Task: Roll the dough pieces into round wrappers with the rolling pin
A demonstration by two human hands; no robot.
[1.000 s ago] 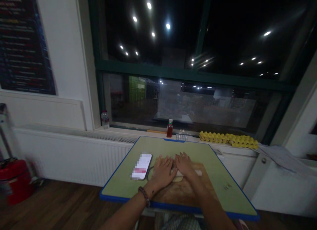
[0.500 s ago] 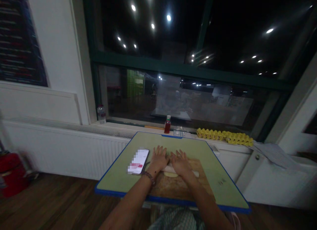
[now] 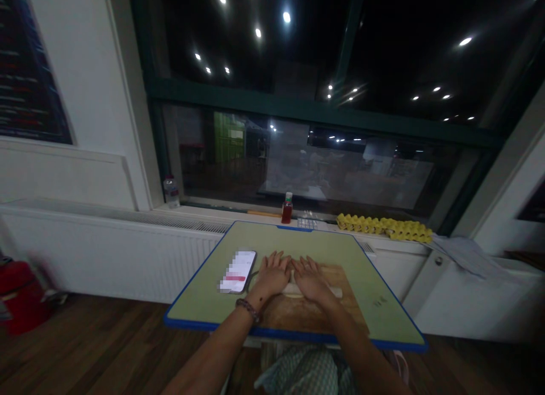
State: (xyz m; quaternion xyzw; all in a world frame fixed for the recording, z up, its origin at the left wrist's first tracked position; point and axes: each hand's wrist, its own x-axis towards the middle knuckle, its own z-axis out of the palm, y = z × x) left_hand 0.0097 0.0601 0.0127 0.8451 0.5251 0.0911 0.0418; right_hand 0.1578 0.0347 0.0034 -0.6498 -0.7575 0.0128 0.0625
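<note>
- Plainly, we have both bare hands on a pale, cylindrical rolling pin [image 3: 335,292] laid across a brown, rectangular wooden board [image 3: 306,322]; with twelve o'clock towards the dark, green-framed window [image 3: 298,110], the pin's uncovered end points to three.
- Our left hand [image 3: 273,274] sits at ten o'clock on the board, our right hand [image 3: 311,278] near twelve; both are palm down, fingers stretched out, pressing on the pin from above without wrapping around it.
- A pale, flat piece of what looks like dough [image 3: 293,296] shows around the board's middle, by the pin's six o'clock side (our hands hide much of the rest).
- To roll well, we should press equally through both palms, let the pin turn freely and ease off near the dough's edges.
- Our hands sit close together, so spacing them wider would probably steady the pin.
- We should mind the flat, bright-screened phone [image 3: 243,267] at ten o'clock, just beside the board on the pale-green, blue-edged table [image 3: 387,321].
</note>
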